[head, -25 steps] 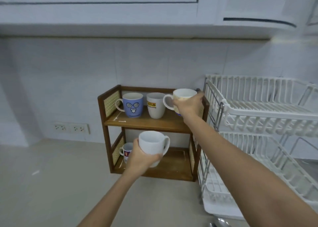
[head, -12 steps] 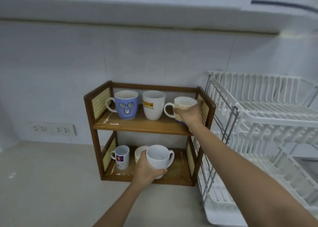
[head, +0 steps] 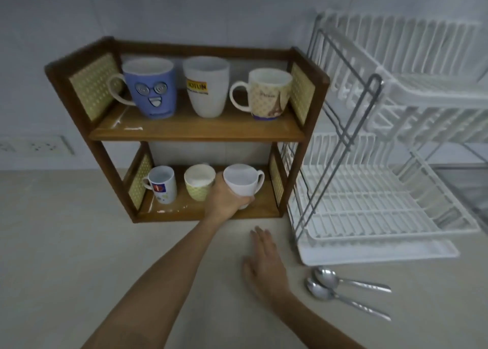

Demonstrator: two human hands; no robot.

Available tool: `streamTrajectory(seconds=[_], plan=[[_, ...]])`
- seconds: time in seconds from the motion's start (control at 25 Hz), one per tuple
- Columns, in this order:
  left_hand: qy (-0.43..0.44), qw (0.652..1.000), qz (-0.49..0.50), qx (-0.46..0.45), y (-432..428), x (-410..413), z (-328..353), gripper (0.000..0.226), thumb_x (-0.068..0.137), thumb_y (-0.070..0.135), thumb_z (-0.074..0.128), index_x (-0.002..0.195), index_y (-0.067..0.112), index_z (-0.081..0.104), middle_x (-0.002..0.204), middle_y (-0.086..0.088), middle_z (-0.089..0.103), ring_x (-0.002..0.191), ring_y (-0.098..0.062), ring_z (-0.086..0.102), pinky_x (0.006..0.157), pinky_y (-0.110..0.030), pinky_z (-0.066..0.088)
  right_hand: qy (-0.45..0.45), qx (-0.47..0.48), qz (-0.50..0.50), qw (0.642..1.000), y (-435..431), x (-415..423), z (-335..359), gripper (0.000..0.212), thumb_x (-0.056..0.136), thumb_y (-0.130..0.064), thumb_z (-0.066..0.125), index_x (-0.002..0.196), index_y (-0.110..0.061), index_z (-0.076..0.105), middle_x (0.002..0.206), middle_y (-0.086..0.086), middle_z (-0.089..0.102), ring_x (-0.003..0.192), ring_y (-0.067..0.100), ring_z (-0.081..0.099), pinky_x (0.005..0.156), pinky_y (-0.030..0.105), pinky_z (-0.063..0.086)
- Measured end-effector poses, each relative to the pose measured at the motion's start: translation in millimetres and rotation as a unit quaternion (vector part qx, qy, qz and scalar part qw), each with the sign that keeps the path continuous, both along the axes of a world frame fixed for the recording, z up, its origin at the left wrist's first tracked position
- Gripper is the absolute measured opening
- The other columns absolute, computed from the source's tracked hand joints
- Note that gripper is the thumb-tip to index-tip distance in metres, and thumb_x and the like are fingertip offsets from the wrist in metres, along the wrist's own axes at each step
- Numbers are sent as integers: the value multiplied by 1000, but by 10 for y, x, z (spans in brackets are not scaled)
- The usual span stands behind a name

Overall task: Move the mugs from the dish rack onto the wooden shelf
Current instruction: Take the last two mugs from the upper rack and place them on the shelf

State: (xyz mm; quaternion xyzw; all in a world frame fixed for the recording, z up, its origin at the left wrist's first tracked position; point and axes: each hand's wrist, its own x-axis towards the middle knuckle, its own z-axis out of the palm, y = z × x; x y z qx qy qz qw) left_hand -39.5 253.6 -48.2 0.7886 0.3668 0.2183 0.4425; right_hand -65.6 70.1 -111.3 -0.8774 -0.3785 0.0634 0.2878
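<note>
A plain white mug (head: 241,183) is gripped around its body by the left hand (head: 224,199) at the right end of the wooden shelf's (head: 195,130) lower tier, handle turned away from the hand. Just left of the hand, a yellow patterned cup (head: 198,182) is seen. The right hand (head: 264,262) is held open, flat above the tabletop (head: 66,256), two spoons (head: 343,290) to its right. The white dish rack (head: 383,163) holds no mugs.

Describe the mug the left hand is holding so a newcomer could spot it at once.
Find the wooden shelf left of the white dish rack, then look at its lower level. The plain white mug is rightmost of three there, in the left hand; its neighbours carry a logo or a yellow-green pattern.
</note>
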Motion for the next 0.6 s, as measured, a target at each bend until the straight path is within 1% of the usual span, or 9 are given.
streamTrajectory(seconds=[0.04,0.08,0.12,0.2,0.28,0.4,0.52,0.6], plan=[[5,1000,2,-2,-20,63,-47,99,41,45,90,124,17,44,121,-4,62,109,-24,59,79,-29,47,-37,-66,37,996,-38,6,-127,67,93,-39,44,149,-12,19,160,7,13,148,27,4,119,39,1],[9,1000,5,-5,-31,125,-88,100,41,44,90,125,17,43,123,-5,61,110,-26,59,80,-30,47,-65,-97,64,991,-50,13,-192,69,93,-47,39,150,-15,19,160,6,12,148,27,2,117,44,-6],[12,1000,6,-10,-46,187,-144,101,41,43,90,125,16,42,123,-6,61,111,-27,59,80,-30,46,-82,-112,74,988,-55,14,-237,71,91,-54,34,150,-17,20,160,6,14,148,26,3,115,47,-10],[10,1000,17,-13,-60,293,-236,100,41,41,90,125,15,42,122,-7,62,111,-28,59,80,-28,45,-95,-125,76,985,-47,23,-287,75,87,-62,29,149,-20,20,160,3,17,148,23,5,112,47,-13],[-1,999,32,-15,-66,388,-310,99,41,37,92,124,13,42,122,-9,62,111,-29,59,81,-28,46,-99,-124,73,985,-39,24,-302,76,86,-64,29,149,-23,18,160,0,16,148,21,4,114,46,-13],[-23,998,60,-22,-39,520,-356,97,43,32,94,122,10,43,120,-10,62,109,-30,60,77,-25,40,-95,-132,67,984,-20,38,-318,77,85,-64,31,149,-25,13,161,-2,12,148,19,0,116,43,-12],[-17,998,46,-40,27,578,-366,95,45,29,94,122,8,43,122,-11,61,111,-30,58,77,-25,38,-94,-145,71,982,-6,38,-298,78,85,-63,32,150,-24,12,161,-3,11,148,20,-1,114,44,-16],[-9,999,23,-44,40,530,-348,93,51,27,92,126,7,41,125,-12,59,114,-31,56,80,-27,40,-90,-149,73,982,-1,45,-276,78,84,-63,31,150,-25,12,161,-4,9,148,19,-2,114,42,-17]])
